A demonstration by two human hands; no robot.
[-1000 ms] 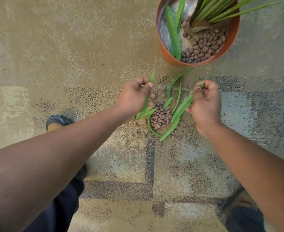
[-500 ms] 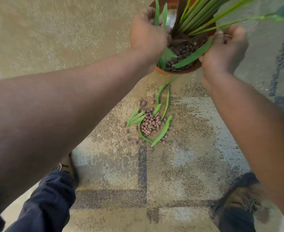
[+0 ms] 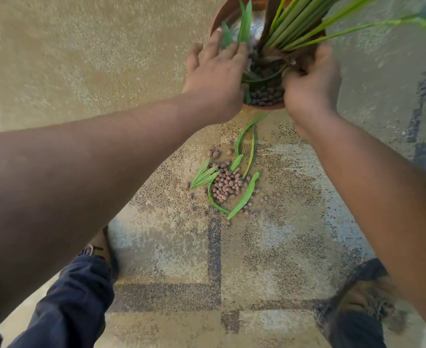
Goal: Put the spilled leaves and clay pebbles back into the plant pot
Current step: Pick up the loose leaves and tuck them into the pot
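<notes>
The carpet (image 3: pixel 56 59) fills the frame; the plant pot (image 3: pixel 220 15) sits at the upper centre. Over it, the left hand (image 3: pixel 217 74) spreads flat, releasing leaves; the right hand (image 3: pixel 309 84) curls, its hold hidden. Pebbles (image 3: pixel 225 184) and leaves (image 3: pixel 244 195) lie mid-frame: best drop each load well inside the rim.
</notes>
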